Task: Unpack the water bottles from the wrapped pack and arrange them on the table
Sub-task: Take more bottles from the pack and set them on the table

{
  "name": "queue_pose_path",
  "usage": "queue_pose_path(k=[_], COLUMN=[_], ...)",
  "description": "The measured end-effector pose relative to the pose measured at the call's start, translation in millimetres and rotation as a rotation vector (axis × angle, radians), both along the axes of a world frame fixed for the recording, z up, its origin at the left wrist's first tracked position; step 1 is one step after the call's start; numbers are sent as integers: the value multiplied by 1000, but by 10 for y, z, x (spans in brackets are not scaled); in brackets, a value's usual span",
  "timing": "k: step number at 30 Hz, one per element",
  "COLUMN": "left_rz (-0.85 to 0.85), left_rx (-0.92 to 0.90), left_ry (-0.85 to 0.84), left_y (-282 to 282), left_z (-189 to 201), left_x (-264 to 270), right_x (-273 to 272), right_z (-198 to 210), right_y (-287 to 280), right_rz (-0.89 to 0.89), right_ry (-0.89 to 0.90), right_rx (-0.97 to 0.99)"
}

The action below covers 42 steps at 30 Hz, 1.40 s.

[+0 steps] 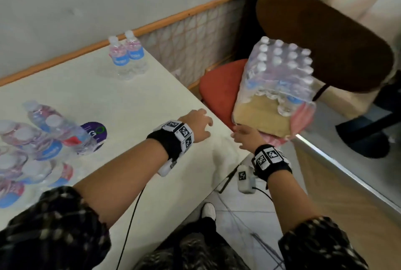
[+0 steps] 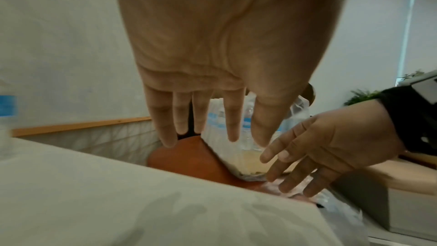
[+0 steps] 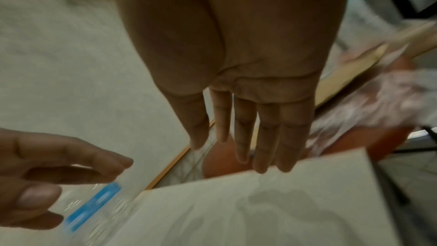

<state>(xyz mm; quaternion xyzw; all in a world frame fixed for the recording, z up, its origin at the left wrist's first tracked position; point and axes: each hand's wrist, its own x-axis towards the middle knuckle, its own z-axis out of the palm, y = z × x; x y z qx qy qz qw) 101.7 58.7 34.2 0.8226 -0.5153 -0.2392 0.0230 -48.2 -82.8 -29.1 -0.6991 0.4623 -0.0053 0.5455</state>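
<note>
The wrapped pack (image 1: 280, 74) of small water bottles stands tilted on a red chair seat (image 1: 217, 89) right of the table. Its near end shows bare cardboard tray (image 1: 258, 115) and loose wrap (image 1: 302, 118). My right hand (image 1: 242, 137) reaches to the tray's near corner with straight fingers (image 2: 290, 173) and holds nothing. My left hand (image 1: 204, 126) hovers over the white table's (image 1: 134, 105) right edge, fingers (image 2: 232, 124) spread and empty. Two bottles (image 1: 127, 55) stand upright at the table's far side. Several more bottles (image 1: 36, 146) are grouped at the left.
A brown chair back (image 1: 321, 37) rises behind the pack. A round purple sticker (image 1: 95, 132) lies by the left group of bottles. A small tagged device (image 1: 246, 179) hangs on a cable under my right wrist. Tiled floor (image 1: 238, 215) lies below the table edge.
</note>
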Motion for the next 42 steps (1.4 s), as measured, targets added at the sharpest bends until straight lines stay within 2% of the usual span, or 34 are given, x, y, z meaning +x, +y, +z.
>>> queue_pose_path(k=[6, 9, 12, 17, 22, 24, 26, 28, 29, 30, 32, 34, 38, 42], left_rz=[-79, -72, -65, -62, -23, 7, 53, 110, 157, 218, 314, 287, 240, 262], left_rx=[-211, -208, -187, -141, -184, -232, -258, -256, -256, -273, -342, -361, -380, -380], left_ry=[6, -13, -17, 3, 86, 124, 172, 192, 211, 241, 299, 302, 249, 200], left_y=[-976, -1280, -1477, -1607, -1610, -1633, -1692, -1770, -1807, -1830, -1852, -1839, -1789, -1729], left_z=[115, 169, 166, 58, 17, 36, 50, 42, 26, 7, -52, -102, -135, -150], left_x=[-333, -355, -351, -330, -302, -286, -296, -337, -345, -341, -278, -196, -155, -167], right_x=[-376, -423, -416, -306, -389, -351, -208, 15, 122, 195, 274, 308, 389, 538], right_z=[129, 240, 279, 466, 399, 318, 342, 288, 255, 242, 257, 293, 475, 531], right_y=[-812, -1084, -1365, -1672, -1805, -1687, -1509, -1331, -1215, -1116, -1011, -1080, -1430, -1665], right_rz=[-236, -286, -335, -386, -189, -89, -106, -218, -192, -118, 18, 97, 66, 16], right_ry=[0, 4, 79, 128, 451, 471, 357, 38, -80, -118, -118, -49, 182, 55], right_rx=[-137, -208, -348, -319, -305, -340, -284, -194, -189, -194, -187, -175, -184, -152])
